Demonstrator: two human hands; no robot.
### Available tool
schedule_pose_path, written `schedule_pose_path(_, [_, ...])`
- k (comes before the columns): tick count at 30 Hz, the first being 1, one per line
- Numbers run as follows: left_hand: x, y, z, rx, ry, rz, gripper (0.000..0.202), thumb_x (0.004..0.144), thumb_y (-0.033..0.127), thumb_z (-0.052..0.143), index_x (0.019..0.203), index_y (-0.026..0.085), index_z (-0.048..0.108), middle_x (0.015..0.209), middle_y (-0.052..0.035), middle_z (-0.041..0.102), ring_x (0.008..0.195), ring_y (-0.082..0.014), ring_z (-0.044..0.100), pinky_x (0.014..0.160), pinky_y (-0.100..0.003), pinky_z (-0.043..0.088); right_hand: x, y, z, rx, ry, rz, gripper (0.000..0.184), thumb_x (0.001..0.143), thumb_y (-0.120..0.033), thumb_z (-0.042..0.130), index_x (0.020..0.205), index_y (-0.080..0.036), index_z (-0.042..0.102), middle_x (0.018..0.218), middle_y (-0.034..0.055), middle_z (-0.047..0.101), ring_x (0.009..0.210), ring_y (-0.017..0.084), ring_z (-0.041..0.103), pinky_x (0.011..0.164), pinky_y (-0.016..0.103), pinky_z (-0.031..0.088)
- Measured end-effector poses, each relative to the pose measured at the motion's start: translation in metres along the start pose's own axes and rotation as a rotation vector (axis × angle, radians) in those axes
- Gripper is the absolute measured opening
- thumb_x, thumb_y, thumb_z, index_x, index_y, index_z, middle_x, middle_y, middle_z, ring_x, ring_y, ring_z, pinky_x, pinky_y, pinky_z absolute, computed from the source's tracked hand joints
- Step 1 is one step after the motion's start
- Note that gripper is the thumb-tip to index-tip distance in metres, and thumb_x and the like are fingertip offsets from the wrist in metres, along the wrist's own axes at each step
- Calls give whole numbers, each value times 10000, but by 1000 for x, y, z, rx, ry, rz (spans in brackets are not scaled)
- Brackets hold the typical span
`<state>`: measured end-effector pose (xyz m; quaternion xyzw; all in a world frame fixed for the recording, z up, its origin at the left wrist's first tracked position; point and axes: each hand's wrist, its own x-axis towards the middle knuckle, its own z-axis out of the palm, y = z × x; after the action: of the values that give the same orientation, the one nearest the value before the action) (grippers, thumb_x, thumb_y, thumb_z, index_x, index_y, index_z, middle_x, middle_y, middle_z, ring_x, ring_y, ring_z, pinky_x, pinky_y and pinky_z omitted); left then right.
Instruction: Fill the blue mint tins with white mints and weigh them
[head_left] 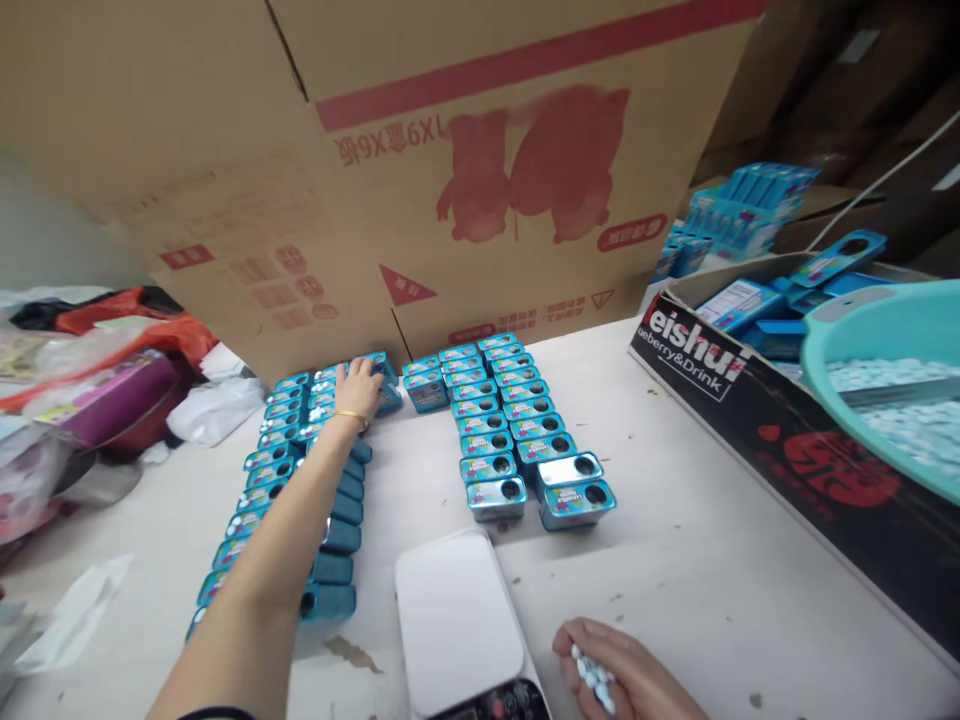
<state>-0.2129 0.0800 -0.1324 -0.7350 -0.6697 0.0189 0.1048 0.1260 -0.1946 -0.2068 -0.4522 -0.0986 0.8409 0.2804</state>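
My left hand (361, 392) reaches to the far end of the left-hand rows of small blue tins (262, 472), its fingers curled over a blue tin (388, 398) there. The hand partly hides that tin. Low on the right, my right hand (622, 668) is cupped around a small heap of pale blue and white candies (596, 682). Between my arms lies a white kitchen scale (459, 610), with nothing on its plate. Beyond it stand two columns of blue tins (484, 443), most with a dark round opening in the top.
A large cardboard box (525, 270) walls off the back. On the right, a black-sided carton (750, 440) holds blue packages, and a turquoise basin (885, 300) contains many pale candies. Plastic bags (217, 408) and wrappings crowd the left side.
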Motion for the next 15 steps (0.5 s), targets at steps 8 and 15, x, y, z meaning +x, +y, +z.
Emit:
schedule_pose_path(8, [-146,66,-98,49,-110,333,197,905,308,490,830,166,604,970,-90,587,819,-219,593,714,-333,450,-8,2,-5,-182,-46,-81,544,578,-608,776,757,-123,608,567,-31,566,335,16,396,330,163,118])
schedule_pose_path(15, [-235,147,-84,-42,-298,448,126,898,249,537,855,164,619,922,-80,615,802,-209,607,657,-321,436,-22,9,-13,-274,-129,-94,498,668,-588,735,798,-123,610,590,-25,584,347,15,402,329,167,125])
